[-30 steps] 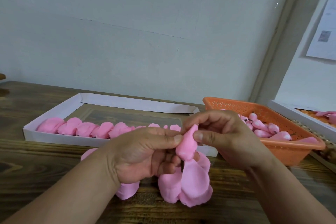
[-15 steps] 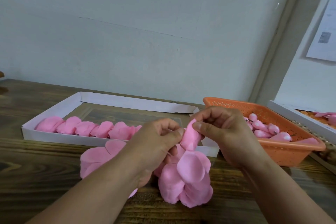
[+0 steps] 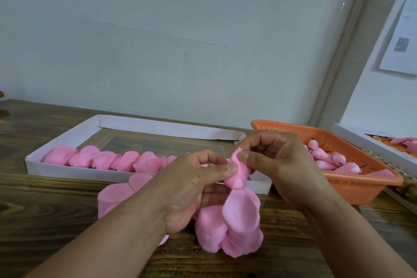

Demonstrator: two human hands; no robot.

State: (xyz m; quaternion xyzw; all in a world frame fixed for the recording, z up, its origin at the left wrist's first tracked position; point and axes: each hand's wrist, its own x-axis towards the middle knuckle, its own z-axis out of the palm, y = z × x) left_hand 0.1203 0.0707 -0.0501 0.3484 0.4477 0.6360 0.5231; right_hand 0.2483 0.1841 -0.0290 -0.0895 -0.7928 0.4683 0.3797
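Over the table (image 3: pixel 45 198), the left hand (image 3: pixel 191 189) and right hand (image 3: pixel 279 165) both pinch a pink bud (image 3: pixel 238 174), with loose petals (image 3: pixel 239 221) hanging below it, just before the white tray (image 3: pixel 144 124).

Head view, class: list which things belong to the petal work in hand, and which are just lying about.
In the job: left hand and right hand pinching the pink bud; pink petals hanging below it; orange basket of buds; white tray holding a pink row.
Lying about: second white tray at the far right; printed sheet on the wall.
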